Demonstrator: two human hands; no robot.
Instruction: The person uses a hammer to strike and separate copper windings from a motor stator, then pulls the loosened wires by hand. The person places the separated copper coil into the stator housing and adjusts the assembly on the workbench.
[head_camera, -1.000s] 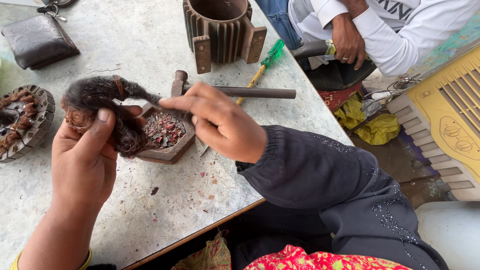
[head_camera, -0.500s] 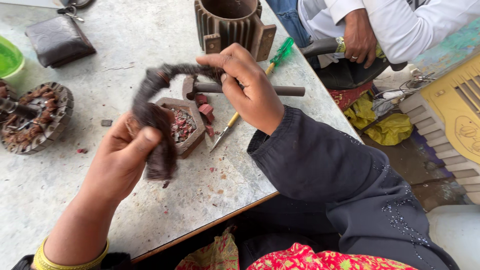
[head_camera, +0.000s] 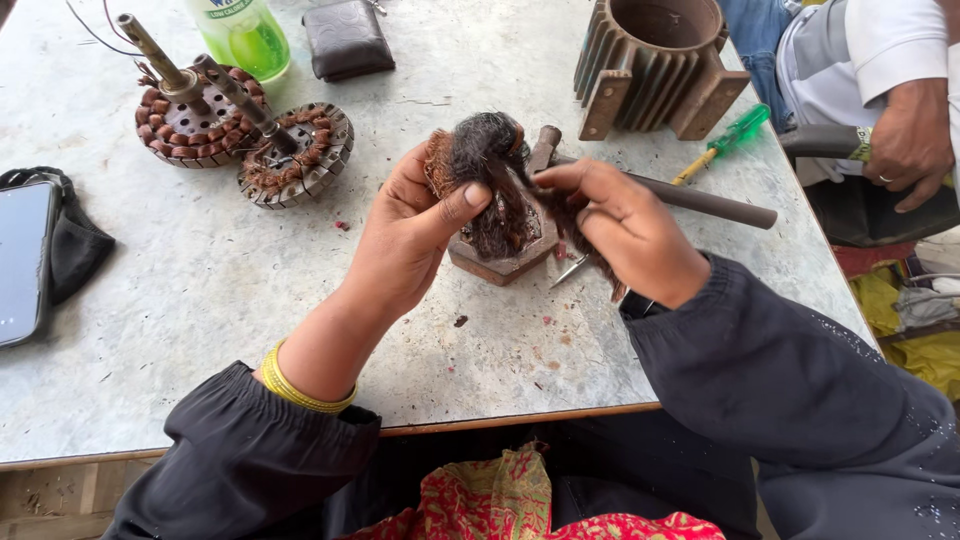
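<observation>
**Both hands close on the coil bundle above the block**

Since half a second ago, both hands have drawn closer together over the table's middle, and the view has swung left, bringing two wound stators and a phone into sight. The left hand (head_camera: 415, 235) grips the coil bundle (head_camera: 487, 165) from behind, thumb pressed across its front, so the dark, frayed wire stays bunched and raised clear of the table (head_camera: 200, 330). The right hand (head_camera: 625, 230) pinches strands at the bundle's right side between thumb and fingertips; a tail of wire hangs below its palm. Held this way, one hand steadies while the other works the strands loose.

Directly under the bundle sits a wooden block (head_camera: 505, 255), apparently hollowed as a tray; the bundle hides its contents now. A hammer (head_camera: 680, 197) lies across the table behind the right hand, with a green screwdriver (head_camera: 725, 140) just beyond it. A finned motor housing (head_camera: 660, 60) stands open and looks empty. At the far left the stators (head_camera: 245, 135) rest touching each other, shafts up, near a green bottle (head_camera: 245, 35) and a dark wallet (head_camera: 345, 40). The phone (head_camera: 22, 260) lies on a black pouch at the left edge. Another person's hand (head_camera: 905, 140) rests at the far right.
</observation>
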